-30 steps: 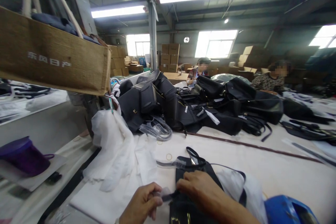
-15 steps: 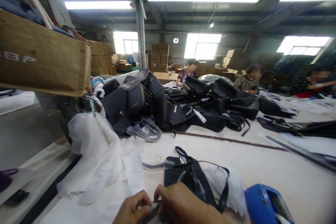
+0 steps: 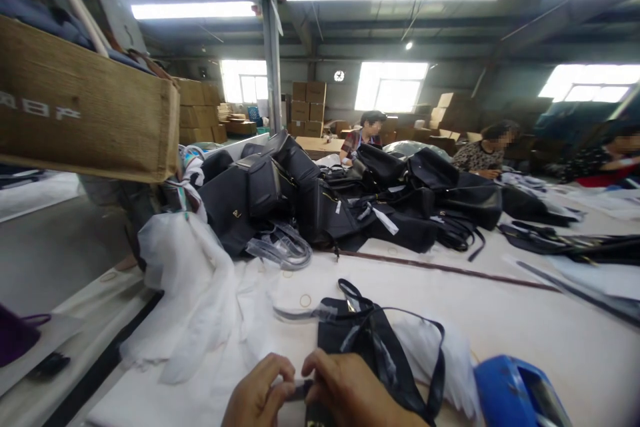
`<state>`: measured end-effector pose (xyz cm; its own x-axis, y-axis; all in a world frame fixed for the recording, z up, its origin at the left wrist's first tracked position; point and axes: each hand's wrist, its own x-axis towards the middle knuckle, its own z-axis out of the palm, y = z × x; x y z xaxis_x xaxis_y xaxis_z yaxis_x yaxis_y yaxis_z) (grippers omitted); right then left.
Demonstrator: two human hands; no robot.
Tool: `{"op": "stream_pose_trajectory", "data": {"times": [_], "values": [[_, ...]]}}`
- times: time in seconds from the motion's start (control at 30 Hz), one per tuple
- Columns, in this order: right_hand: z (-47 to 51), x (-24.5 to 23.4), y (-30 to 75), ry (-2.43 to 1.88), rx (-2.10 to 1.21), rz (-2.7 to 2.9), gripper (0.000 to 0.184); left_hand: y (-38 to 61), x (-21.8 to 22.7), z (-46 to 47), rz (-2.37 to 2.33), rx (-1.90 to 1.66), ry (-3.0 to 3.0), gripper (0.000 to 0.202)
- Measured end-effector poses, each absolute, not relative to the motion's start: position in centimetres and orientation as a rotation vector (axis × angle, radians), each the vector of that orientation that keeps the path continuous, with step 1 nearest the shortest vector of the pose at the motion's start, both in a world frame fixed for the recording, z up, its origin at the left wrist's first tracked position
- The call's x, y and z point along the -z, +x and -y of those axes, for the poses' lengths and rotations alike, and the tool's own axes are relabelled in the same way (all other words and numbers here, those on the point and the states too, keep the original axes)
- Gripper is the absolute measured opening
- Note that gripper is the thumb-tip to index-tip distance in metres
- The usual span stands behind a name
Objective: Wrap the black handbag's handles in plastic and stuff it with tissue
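A small black bag (image 3: 370, 347) with thin straps lies on the white table (image 3: 500, 320) right before me. My left hand (image 3: 260, 393) and my right hand (image 3: 350, 393) meet at the bag's near edge at the bottom of the view. Both pinch a strip of clear plastic film (image 3: 297, 388) between thumb and fingers. More clear film (image 3: 305, 312) trails off the bag's far end. The bag rests partly on white tissue (image 3: 440, 353).
A heap of black bags (image 3: 350, 200) fills the table's middle. White wrapping cloth (image 3: 190, 280) lies at left, a blue object (image 3: 520, 393) at lower right. A burlap tote (image 3: 85, 113) hangs at upper left. Other people sit at the far side.
My hands have closed in on each other at the bag's near edge. The view has swung to the right, then slightly back.
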<state>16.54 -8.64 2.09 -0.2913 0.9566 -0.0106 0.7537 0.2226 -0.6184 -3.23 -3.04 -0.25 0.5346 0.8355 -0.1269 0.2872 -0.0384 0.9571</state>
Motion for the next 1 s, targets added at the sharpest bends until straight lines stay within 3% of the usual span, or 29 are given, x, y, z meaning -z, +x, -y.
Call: {"op": "stream_pose_trajectory", "data": {"times": [0.13, 0.3, 0.47, 0.53, 0.6, 0.77, 1.0], "values": [[9.0, -3.1, 17.0, -1.537, -0.664, 2.079, 0.024, -3.2, -0.1, 3.0, -0.985, -0.521, 1.583, 0.034], [9.0, -3.3, 17.0, -1.525, -0.723, 2.125, 0.032, -2.9, -1.9, 3.1, -0.883, -0.581, 1.891, 0.027], [8.8, -3.1, 16.0, -1.473, -0.862, 1.979, 0.022, -1.6, -2.9, 3.5, -0.889, -0.594, 1.993, 0.027], [8.9, -3.1, 16.3, -1.504, -0.848, 1.96, 0.029, -1.4, -3.0, 3.5, -0.949, -0.614, 1.966, 0.026], [9.1, -3.0, 17.0, -1.568, -0.801, 1.987, 0.038, -1.5, -2.7, 3.2, -0.973, -0.632, 1.957, 0.026], [9.4, -1.8, 18.5, -1.745, -0.684, 2.063, 0.012, -1.9, -0.5, 2.3, -1.027, -0.619, 1.999, 0.027], [8.6, -0.7, 17.1, -1.926, -0.69, 2.077, 0.015, -0.8, 0.9, 2.3, -0.948, -0.515, 2.033, 0.026]]}}
